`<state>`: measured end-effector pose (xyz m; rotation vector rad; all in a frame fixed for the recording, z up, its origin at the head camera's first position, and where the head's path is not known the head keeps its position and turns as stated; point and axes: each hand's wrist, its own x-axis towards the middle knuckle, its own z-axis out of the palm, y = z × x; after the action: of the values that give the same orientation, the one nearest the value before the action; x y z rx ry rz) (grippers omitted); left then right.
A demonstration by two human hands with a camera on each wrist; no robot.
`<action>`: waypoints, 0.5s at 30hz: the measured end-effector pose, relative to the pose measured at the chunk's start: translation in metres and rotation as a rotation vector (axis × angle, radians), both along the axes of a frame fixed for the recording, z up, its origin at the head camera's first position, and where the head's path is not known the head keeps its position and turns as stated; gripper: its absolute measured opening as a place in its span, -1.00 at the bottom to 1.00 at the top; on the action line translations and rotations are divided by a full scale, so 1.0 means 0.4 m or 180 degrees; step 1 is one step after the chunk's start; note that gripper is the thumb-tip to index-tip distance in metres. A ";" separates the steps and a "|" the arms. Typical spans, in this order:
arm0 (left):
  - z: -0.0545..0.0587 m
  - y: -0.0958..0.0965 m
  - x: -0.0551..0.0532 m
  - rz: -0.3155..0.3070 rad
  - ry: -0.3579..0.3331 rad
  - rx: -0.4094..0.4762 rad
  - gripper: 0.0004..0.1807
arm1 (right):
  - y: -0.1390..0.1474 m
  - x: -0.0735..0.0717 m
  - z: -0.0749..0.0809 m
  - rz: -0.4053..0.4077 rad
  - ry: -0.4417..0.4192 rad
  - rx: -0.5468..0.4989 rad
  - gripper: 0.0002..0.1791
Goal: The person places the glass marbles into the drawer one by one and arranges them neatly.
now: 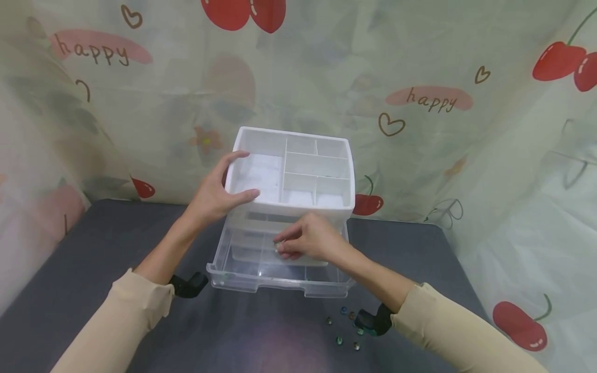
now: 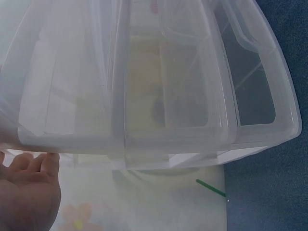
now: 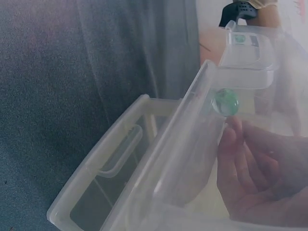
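Note:
A white plastic drawer organizer [image 1: 258, 178] stands on the dark table, its top tray split into compartments. My left hand [image 1: 214, 191] grips its left side, with thumb and index finger over the rim. Below the tray, a clear drawer [image 1: 280, 285] sticks out toward me. Over that drawer, my right hand [image 1: 310, 239] pinches a glass marble [image 3: 225, 102] with green in it between thumb and fingertips. In the left wrist view, the left hand's fingers [image 2: 29, 192] lie against the organizer's side wall.
Several small glass marbles [image 1: 339, 340] lie on the dark tabletop [image 1: 224, 331], close to the right wrist's black strap [image 1: 375, 320]. A printed curtain [image 1: 298, 77] hangs behind the table and along its sides.

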<state>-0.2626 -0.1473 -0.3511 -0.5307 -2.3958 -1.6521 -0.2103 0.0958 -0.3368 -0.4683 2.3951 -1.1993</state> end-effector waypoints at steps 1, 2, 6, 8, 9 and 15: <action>0.000 0.000 0.000 0.0010 -0.0001 -0.0009 -0.14 | 0.000 0.000 0.000 0.0006 -0.0002 0.0011 -0.83; 0.000 0.000 0.001 0.0006 -0.0002 -0.0013 -0.13 | 0.000 0.000 0.000 0.0014 0.0002 0.0024 -0.82; 0.001 0.000 0.002 -0.0012 0.0002 -0.0012 -0.13 | 0.000 0.000 0.000 0.0019 -0.0007 0.0040 -0.81; 0.001 0.000 0.002 -0.0021 0.0002 0.0001 -0.13 | 0.000 0.000 0.000 0.0011 -0.0020 0.0032 -0.81; 0.001 0.000 0.002 -0.0025 0.0004 0.0005 -0.13 | 0.000 0.000 0.000 0.0004 -0.0029 0.0032 -0.81; 0.001 0.002 0.003 -0.0018 0.0004 0.0013 -0.13 | 0.003 0.000 0.001 0.0011 -0.0071 -0.0029 -0.82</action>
<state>-0.2614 -0.1466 -0.3507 -0.5382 -2.3919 -1.6580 -0.2103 0.0970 -0.3363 -0.4594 2.3703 -1.2080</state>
